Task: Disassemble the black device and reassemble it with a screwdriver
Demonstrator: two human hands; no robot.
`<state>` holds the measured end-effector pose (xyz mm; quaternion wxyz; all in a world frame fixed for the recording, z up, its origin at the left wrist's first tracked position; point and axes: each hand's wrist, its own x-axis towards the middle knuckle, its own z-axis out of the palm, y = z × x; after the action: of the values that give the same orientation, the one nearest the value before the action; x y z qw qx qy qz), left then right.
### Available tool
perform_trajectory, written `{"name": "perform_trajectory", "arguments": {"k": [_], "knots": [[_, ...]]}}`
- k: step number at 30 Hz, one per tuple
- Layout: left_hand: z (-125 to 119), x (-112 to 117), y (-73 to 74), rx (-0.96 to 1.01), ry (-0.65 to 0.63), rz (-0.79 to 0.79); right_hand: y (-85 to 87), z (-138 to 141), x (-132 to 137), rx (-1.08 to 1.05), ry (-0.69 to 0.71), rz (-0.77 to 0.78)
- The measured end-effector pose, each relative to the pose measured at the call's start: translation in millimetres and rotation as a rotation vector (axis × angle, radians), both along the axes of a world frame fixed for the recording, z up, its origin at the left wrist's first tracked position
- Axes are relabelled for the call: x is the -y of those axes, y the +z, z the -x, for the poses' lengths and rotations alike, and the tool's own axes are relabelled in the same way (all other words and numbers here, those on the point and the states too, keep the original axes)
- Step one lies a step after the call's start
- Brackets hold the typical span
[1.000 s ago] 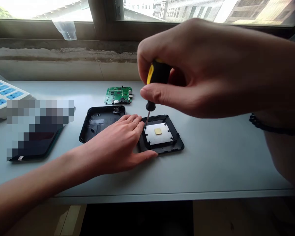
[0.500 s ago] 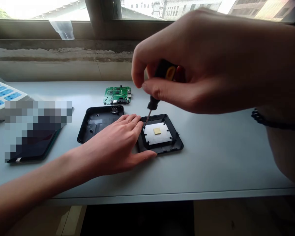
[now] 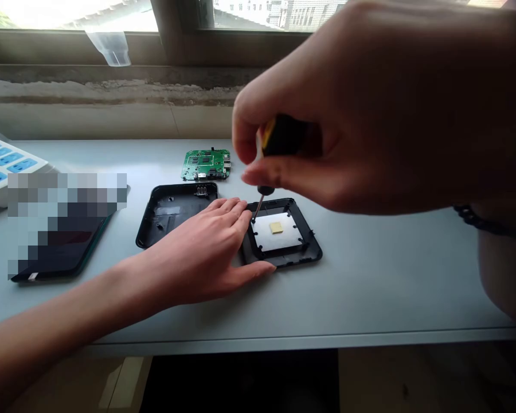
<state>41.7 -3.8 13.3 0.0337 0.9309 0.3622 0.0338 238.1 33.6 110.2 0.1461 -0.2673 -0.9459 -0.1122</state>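
My right hand (image 3: 309, 126) is closed round the black and yellow handle of a screwdriver (image 3: 282, 137). Its thin shaft slants down, and the tip meets the upper left corner of a metal plate (image 3: 267, 236) with a small yellowish pad (image 3: 276, 228) at its middle. That plate lies inside a black plastic case half (image 3: 313, 253). Against the case's left side rests my left hand (image 3: 217, 246), palm down, fingers stretched and thumb along the front edge. Partly behind this hand is another black case half (image 3: 159, 201), open side up. A green circuit board (image 3: 205, 165) lies farther back.
At the left, a dark phone-like device (image 3: 64, 246), partly pixelated, lies on the white table (image 3: 391, 287). Behind it stands a white power strip (image 3: 12, 166) with blue sockets. The window frame (image 3: 176, 46) and wall border the table's back. The table's front edge runs below my left hand.
My right hand has turned the screwdriver handle, its yellow part now facing left, and sits slightly lower. The tip stays at the same corner. My left hand keeps its place on the case.
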Motion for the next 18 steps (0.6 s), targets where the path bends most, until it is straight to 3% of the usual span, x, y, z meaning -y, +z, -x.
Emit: {"name": "perform_trajectory", "arguments": {"k": [7,14,18], "knots": [[0.8,0.4,-1.4,0.011,0.004,0.006,-1.2,7.6,4.0,0.000,-0.189,0.063],[-0.3,-0.1,-0.4,-0.021,-0.007,-0.030,2.2,-6.2,-1.5,0.008,0.004,0.066],[0.3,0.2,-1.6,-0.014,-0.008,-0.047,0.5,-4.0,1.8,-0.008,-0.141,0.031]]}}
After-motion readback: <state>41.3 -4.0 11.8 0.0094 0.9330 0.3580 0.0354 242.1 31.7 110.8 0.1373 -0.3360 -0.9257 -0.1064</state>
